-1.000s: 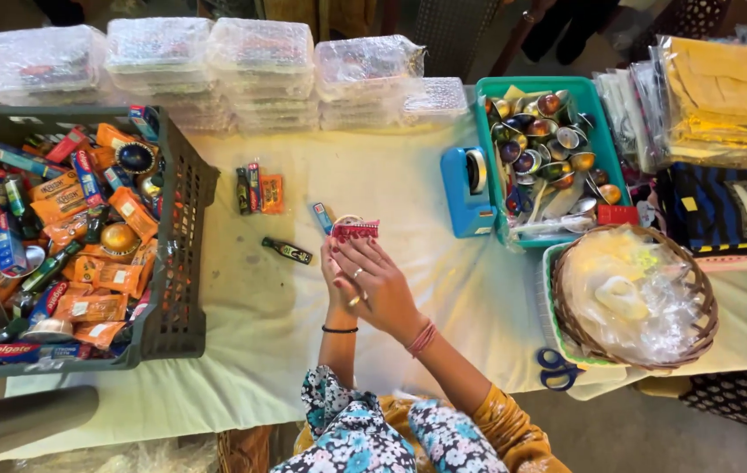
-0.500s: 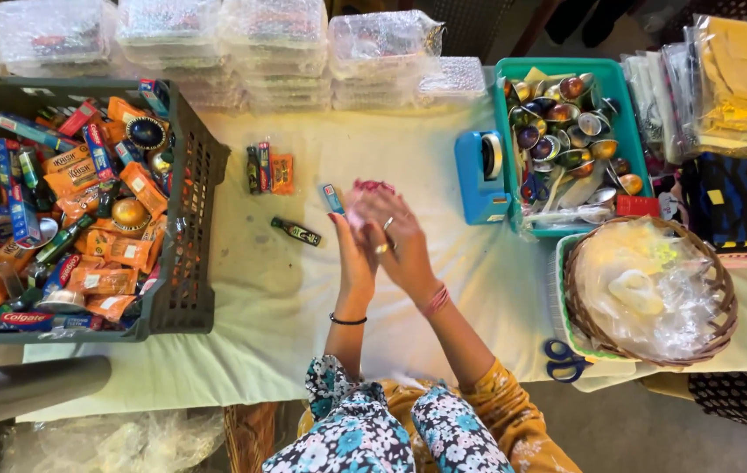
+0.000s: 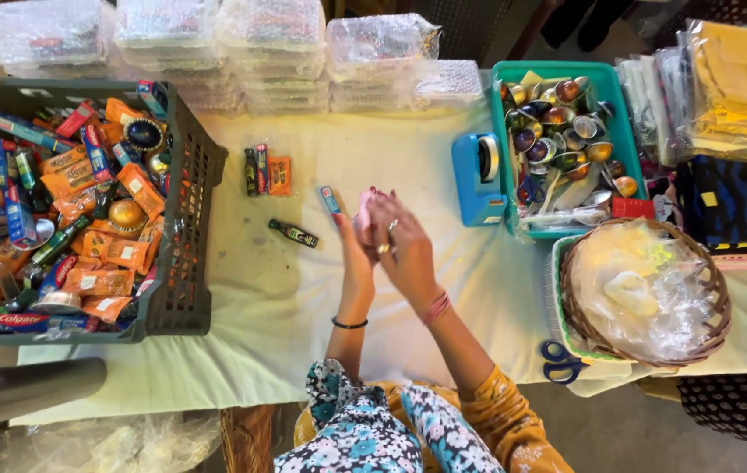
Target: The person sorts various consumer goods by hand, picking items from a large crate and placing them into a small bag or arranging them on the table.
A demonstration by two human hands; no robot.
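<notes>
Both my hands are together above the white tablecloth [image 3: 286, 289]. My left hand [image 3: 358, 254] and my right hand [image 3: 401, 245] close around a small pink packet [image 3: 365, 206], which is mostly hidden between them. A small blue tube [image 3: 330, 199] lies just left of my fingers. A dark little bottle [image 3: 294, 233] lies on the cloth further left. Beyond it, three small packets [image 3: 266, 171] lie side by side.
A dark crate [image 3: 183, 254] of toothpaste boxes and orange sachets fills the left. A blue tape dispenser [image 3: 477, 180] and a teal bin [image 3: 617, 131] of shiny cups stand right. A wicker basket [image 3: 711, 280] holds plastic bags, with blue scissors [image 3: 559, 361] at the edge. Bubble-wrapped boxes [image 3: 268, 44] line the back.
My hands moved away from me with the pink packet and closed over it, so it is now nearly hidden. The camera shifted slightly.
</notes>
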